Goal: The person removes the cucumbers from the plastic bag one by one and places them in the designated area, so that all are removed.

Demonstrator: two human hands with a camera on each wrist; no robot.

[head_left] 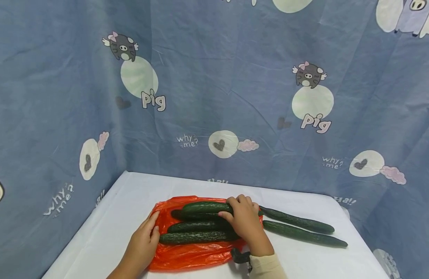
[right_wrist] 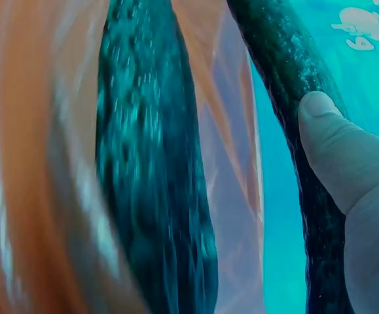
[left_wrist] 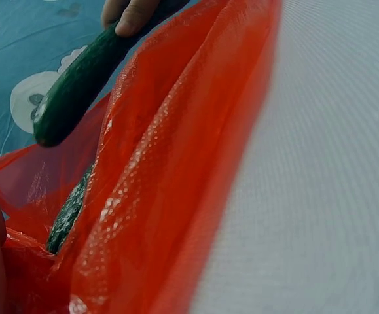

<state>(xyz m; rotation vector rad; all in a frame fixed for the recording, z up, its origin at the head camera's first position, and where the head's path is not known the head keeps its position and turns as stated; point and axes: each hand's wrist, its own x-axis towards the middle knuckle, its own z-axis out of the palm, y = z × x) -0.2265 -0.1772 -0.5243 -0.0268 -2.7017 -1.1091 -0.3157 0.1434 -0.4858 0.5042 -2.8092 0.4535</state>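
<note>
Cucumber gripped by right hand | left hand seemingly pinches red bag edge | tabletop room leftward

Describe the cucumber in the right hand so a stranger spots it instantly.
Find the white table, then the red bag on it. Over the bag's far side, the right hand grips one green cucumber. Unlike the other cucumbers, it alone is held.
</note>
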